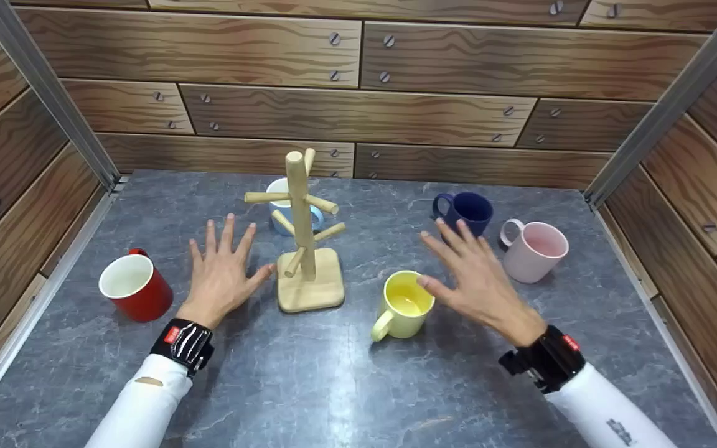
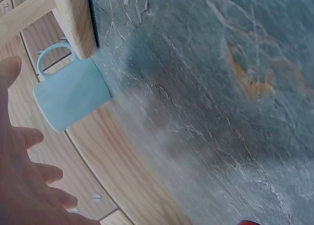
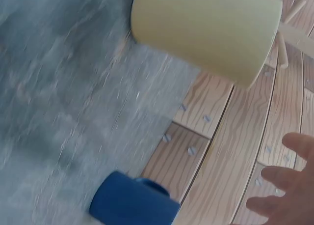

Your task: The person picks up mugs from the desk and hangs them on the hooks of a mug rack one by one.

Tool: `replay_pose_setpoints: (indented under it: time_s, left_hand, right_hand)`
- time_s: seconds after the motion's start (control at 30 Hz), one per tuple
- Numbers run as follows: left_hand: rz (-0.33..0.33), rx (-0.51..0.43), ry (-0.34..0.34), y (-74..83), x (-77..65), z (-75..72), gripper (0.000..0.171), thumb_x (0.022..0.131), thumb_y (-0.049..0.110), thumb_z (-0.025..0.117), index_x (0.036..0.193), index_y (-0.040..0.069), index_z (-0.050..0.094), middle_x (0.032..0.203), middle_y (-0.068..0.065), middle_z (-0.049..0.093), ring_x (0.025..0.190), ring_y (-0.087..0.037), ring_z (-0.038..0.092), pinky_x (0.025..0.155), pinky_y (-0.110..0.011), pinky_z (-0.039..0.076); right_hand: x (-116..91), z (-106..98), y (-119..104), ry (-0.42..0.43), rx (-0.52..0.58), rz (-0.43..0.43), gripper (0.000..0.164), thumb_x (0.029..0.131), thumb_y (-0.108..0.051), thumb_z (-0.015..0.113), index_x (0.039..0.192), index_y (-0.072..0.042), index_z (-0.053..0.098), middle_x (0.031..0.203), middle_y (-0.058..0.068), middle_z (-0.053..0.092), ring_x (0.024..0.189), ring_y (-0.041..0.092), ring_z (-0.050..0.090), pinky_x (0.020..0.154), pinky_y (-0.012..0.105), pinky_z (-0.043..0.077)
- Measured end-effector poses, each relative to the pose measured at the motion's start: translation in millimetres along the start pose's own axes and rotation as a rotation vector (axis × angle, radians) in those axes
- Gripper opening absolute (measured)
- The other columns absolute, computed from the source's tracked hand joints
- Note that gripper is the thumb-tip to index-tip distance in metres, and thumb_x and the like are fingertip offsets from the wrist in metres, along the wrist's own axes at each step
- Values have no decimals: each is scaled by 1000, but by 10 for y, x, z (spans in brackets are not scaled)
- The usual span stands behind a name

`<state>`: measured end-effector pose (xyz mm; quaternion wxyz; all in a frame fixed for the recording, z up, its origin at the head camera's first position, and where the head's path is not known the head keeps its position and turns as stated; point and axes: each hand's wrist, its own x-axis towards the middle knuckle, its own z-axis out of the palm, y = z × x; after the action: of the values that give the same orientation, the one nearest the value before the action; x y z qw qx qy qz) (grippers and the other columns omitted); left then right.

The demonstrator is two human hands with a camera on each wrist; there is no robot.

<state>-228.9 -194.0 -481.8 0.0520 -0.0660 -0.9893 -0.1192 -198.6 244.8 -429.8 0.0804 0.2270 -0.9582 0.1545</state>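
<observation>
My left hand (image 1: 220,277) is spread with straight fingers between a red mug (image 1: 147,297) and a wooden mug stand (image 1: 301,230), holding nothing. Behind the stand is a light blue mug (image 2: 73,92), partly hidden in the head view. My right hand (image 1: 480,283) also has its fingers spread and holds nothing. Its thumb overlaps the rim of the yellow mug (image 1: 399,314) in the head view. Beyond its fingertips stands a dark blue mug (image 1: 473,211), and a pink mug (image 1: 529,258) is to its right. No mug hangs on the stand's pegs.
The grey marbled tabletop (image 1: 284,386) is bounded by wood-patterned panels (image 1: 358,112) at the back and both sides. Metal posts (image 1: 663,102) rise at the back corners. The stand's pegs jut out in several directions.
</observation>
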Motion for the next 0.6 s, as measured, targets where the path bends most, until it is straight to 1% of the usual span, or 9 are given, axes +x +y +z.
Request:
replay_pose_setpoints:
  time_s: [0.17,0.27,0.43,0.5,0.6]
  left_hand:
    - [2,2,0,7,-1,5,89,99,66,56,169,19,26,178,-23,5,162,-56,2,125,-82,8]
    - [-1,4,-3,-1,-6,7,89,99,66,56,169,20,25,178,-23,6,162,-56,2,125,-82,7]
    - [-4,5,-1,-3,-16,10,89,100,66,56,169,19,25,178,-24,6,162,-56,3,125,-82,8]
    - [-2,5,0,1,-18,16,89,99,66,56,169,19,25,177,-24,6,162,-56,3,125,-82,8]
    - [0,4,1,5,-23,31,89,99,66,56,169,20,26,177,-24,7,162,-56,4,125,-82,8]
  right_hand:
    - [-11,66,-99,-12,18,-102,78,96,-57,66,162,-22,43,173,12,32,162,45,25,127,73,23]
    - [-6,88,-135,-47,31,-152,81,94,-62,67,162,-25,43,173,12,33,161,46,26,125,75,25]
    - [24,72,-165,-172,78,-200,89,91,-65,71,165,-31,36,176,6,27,163,44,20,127,74,21]
    - [44,70,-177,-220,103,-218,92,88,-62,76,166,-33,35,177,4,26,164,43,18,129,72,21]
    - [69,83,-197,-274,122,-247,93,86,-58,81,165,-32,37,177,3,26,164,43,19,129,70,22]
